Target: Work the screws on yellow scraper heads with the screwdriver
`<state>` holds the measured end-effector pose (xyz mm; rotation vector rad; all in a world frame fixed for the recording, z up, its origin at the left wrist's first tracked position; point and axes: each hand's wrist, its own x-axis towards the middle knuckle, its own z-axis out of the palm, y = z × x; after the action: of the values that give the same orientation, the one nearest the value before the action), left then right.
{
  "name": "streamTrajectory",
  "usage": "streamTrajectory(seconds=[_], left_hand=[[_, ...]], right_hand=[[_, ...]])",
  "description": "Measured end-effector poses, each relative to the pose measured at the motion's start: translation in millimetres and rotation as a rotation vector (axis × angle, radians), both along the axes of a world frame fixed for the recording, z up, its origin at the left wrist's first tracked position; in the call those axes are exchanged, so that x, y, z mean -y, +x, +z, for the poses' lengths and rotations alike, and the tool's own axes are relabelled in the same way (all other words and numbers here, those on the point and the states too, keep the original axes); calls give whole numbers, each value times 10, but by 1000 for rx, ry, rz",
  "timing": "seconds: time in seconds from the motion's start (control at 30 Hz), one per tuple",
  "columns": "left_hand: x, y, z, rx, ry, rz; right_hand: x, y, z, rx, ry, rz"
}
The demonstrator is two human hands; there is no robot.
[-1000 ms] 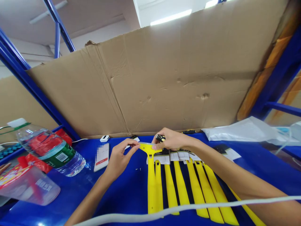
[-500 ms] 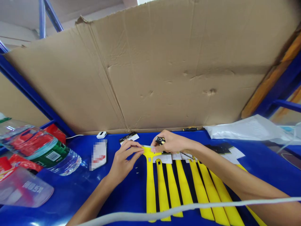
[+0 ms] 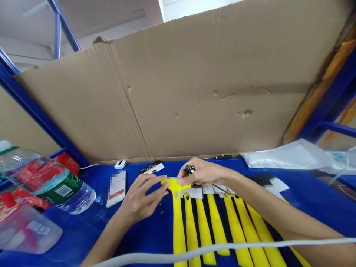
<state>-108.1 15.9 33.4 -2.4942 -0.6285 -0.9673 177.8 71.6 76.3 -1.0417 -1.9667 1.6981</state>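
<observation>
A yellow T-shaped scraper lies with its handle toward me, a thin metal blade along the far edge of its head. The fingertips of my left hand pinch the left end of that head. My right hand is closed around a screwdriver with a black and yellow handle, its shaft pointing back toward my wrist. The right thumb and fingertip press on the right part of the scraper's head. Two tiny screws lie left of the handle. Several more yellow scrapers lie in a row to the right.
On the left are a water bottle, a plastic cup and a phone. Black-and-white cards and a plastic bag lie right. Another screwdriver rests by the cardboard wall. A white cable crosses the front.
My left fingers have spread slightly and shifted at the scraper's left end. My right hand stays on the head with the screwdriver. The view has tilted up a little.
</observation>
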Motion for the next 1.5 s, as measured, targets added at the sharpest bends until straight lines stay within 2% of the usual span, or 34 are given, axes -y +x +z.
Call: streamTrajectory(seconds=[0.27, 0.47, 0.67, 0.83, 1.13, 1.4, 1.5], left_hand=[[67, 53, 10, 11, 55, -82], [90, 80, 28, 17, 76, -104], [95, 25, -17, -83, 27, -110], [126, 52, -40, 21, 58, -142], [150, 258, -41, 308, -86, -156], [143, 218, -14, 280, -166, -220], [124, 211, 8, 280, -184, -200]], right_hand=[[44, 51, 103, -30, -121, 87], [78, 71, 170, -39, -134, 100], [125, 51, 215, -38, -117, 113], [89, 60, 158, -54, -118, 144], [78, 76, 153, -66, -127, 142], [86, 62, 162, -64, -107, 123], [92, 40, 157, -64, -109, 101]])
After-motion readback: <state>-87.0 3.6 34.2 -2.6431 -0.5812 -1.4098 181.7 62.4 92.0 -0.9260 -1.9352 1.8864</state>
